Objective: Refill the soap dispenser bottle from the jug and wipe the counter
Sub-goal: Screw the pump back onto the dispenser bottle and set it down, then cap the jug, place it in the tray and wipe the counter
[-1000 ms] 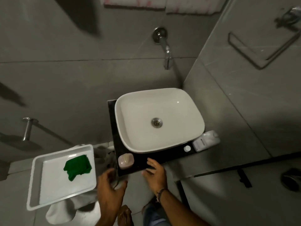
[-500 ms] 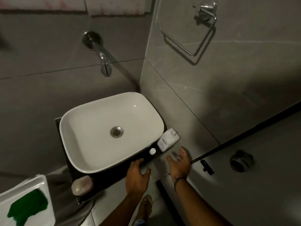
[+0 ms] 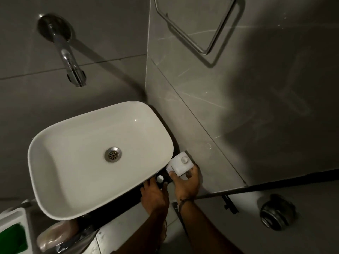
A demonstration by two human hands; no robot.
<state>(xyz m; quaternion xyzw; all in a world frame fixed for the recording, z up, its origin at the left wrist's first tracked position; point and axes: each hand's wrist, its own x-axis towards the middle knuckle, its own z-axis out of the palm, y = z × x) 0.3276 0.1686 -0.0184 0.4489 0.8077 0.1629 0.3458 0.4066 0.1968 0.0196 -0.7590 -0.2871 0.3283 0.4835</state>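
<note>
1. the right hand point(image 3: 186, 182) is wrapped around the white, squarish plastic soap dispenser bottle point(image 3: 180, 164), thumb on its near face and fingers curled around its right side.
2. the bottle stands at the right end of the dark counter point(image 3: 117, 208), just beside the rim of the white oval ceramic basin point(image 3: 60, 182) and close to the grey tiled side wall point(image 3: 211, 114); a round white cap sits on its top.
3. the left hand point(image 3: 155, 194) rests on the counter's front edge with its fingers spread loosely and holding nothing, its fingertips at a small round white cap-like piece point(image 3: 160, 178) that lies on the counter between basin and bottle.
4. a chrome wall spout point(image 3: 70, 63) hangs over the basin's far side.
5. at the lower left, a pale pink bar of soap point(image 3: 53, 235) lies on the counter's left end, and a white tray point(image 3: 17, 214) with a green cloth point(image 3: 12, 237) in it is cut off by the frame edge.
6. no jug is in view.
</note>
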